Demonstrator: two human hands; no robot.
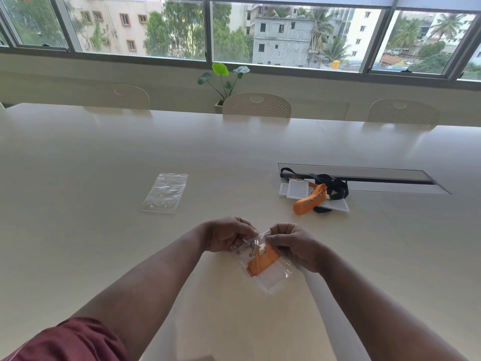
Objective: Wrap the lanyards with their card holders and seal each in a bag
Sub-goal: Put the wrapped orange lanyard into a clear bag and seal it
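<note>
Both your left hand [226,234] and right hand [292,243] pinch the bag [263,261] top; its orange lanyard [261,263] shows no readable writing.

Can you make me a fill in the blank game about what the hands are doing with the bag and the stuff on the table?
1. Both hands, left hand and right hand, pinch the top of a clear bag holding a lanyard coloured ____.
2. The spare bags lie on the person's ____ side.
3. In the pile of unpacked lanyards, one is orange and the others are ____.

Missing words: orange; left; black
</note>
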